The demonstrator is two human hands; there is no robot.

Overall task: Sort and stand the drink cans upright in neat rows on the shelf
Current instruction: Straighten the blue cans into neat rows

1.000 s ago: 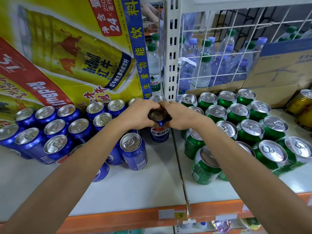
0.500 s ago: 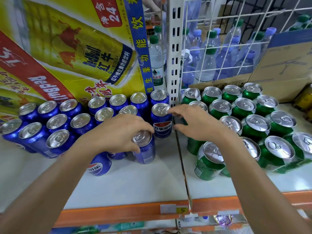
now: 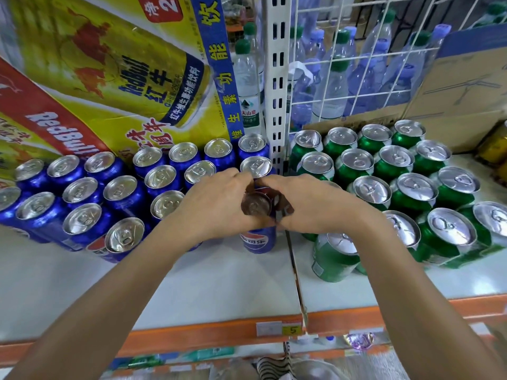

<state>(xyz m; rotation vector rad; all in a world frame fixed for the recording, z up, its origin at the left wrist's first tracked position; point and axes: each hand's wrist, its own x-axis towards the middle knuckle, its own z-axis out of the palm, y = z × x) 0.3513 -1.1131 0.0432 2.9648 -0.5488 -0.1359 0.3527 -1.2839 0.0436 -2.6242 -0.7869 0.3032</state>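
Two bare forearms reach up the frame and meet just in front of the white slotted upright [image 3: 277,86], low over the shelf [image 3: 208,283]. The left hand [image 3: 216,204] and the right hand [image 3: 315,207] curl round one standing blue can [image 3: 258,239], gripping its top from either side. Rows of blue cans [image 3: 115,187] stand left of the upright, green cans [image 3: 395,160] right of it.

My left grip [image 3: 216,204] and right grip [image 3: 315,204] are both curled round one upright blue can [image 3: 258,241] near the shelf [image 3: 192,283] seam, its top shaded between them. Rows of blue cans [image 3: 82,193] stand to its left; green cans [image 3: 395,163] crowd the right, a front green can [image 3: 336,256] leaning.
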